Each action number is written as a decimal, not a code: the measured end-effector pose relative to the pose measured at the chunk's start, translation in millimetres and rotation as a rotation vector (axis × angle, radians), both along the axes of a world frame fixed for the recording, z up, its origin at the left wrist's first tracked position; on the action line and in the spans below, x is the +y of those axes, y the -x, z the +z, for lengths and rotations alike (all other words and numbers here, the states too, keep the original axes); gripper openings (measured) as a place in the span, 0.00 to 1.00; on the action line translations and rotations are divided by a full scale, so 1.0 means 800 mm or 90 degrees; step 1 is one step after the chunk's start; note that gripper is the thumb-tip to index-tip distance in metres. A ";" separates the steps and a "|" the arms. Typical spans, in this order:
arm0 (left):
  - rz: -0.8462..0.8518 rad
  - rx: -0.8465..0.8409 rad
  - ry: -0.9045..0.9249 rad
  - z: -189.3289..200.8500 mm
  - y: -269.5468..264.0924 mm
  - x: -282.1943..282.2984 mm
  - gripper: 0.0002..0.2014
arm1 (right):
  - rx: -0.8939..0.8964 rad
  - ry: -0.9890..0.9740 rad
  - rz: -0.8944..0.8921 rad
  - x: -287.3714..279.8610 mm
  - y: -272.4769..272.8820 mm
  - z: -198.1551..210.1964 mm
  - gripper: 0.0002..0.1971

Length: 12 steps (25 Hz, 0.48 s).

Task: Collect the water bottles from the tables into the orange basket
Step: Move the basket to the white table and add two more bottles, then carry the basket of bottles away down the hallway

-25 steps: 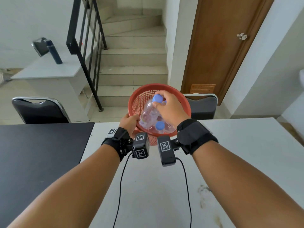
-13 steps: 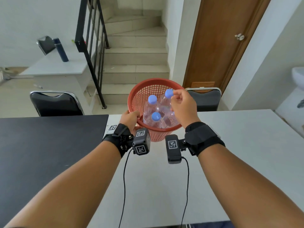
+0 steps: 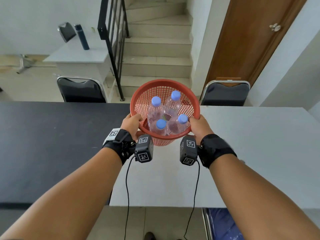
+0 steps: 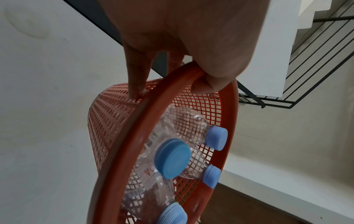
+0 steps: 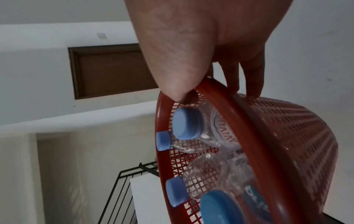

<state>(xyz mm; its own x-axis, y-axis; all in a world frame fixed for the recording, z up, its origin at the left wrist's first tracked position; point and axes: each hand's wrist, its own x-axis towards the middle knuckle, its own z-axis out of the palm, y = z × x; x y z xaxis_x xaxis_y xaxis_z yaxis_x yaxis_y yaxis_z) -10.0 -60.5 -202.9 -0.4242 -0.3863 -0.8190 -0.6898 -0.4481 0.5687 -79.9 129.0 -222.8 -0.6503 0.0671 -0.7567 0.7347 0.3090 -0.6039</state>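
Note:
An orange mesh basket (image 3: 164,82) sits between my hands over the seam where the black table (image 3: 52,144) meets the white table (image 3: 251,153). Several clear water bottles with blue caps (image 3: 156,108) stand inside it. My left hand (image 3: 131,122) grips the near-left rim, thumb inside and fingers on the outer wall. My right hand (image 3: 199,125) grips the near-right rim the same way. The left wrist view shows the left hand (image 4: 172,72) pinching the rim (image 4: 134,121) above a blue cap (image 4: 172,157). The right wrist view shows the right hand (image 5: 212,84) on the rim (image 5: 249,136) beside a capped bottle (image 5: 187,122).
Two black chairs (image 3: 81,90) (image 3: 225,92) stand behind the tables. Stairs (image 3: 155,49) with a black railing (image 3: 112,40) rise beyond, and a brown door (image 3: 251,40) is at the right. A dark flask (image 3: 81,37) stands on a small white desk. A blue chair seat (image 3: 223,226) is below right.
My right hand has let go of the bottle it lowered into the basket and moved to grip the right rim. The view has pulled back from the tables.

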 end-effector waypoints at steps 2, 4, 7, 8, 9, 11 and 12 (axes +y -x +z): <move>0.032 0.003 0.010 -0.033 0.039 -0.013 0.07 | 0.014 0.031 -0.006 -0.021 0.048 -0.024 0.12; 0.055 -0.006 0.010 -0.066 0.081 -0.024 0.07 | 0.023 0.039 -0.003 -0.039 0.098 -0.059 0.11; 0.086 -0.015 0.009 -0.125 0.135 -0.042 0.06 | 0.028 0.049 0.010 -0.067 0.160 -0.127 0.12; 0.099 -0.014 0.014 -0.148 0.151 -0.052 0.06 | 0.030 0.056 0.015 -0.079 0.178 -0.154 0.12; 0.110 -0.011 0.021 -0.173 0.164 -0.062 0.05 | 0.028 0.063 0.018 -0.092 0.193 -0.181 0.12; 0.119 -0.006 0.029 -0.226 0.186 -0.082 0.06 | 0.027 0.071 0.027 -0.113 0.219 -0.234 0.11; 0.120 -0.004 0.032 -0.257 0.199 -0.091 0.08 | 0.029 0.072 0.031 -0.122 0.233 -0.264 0.11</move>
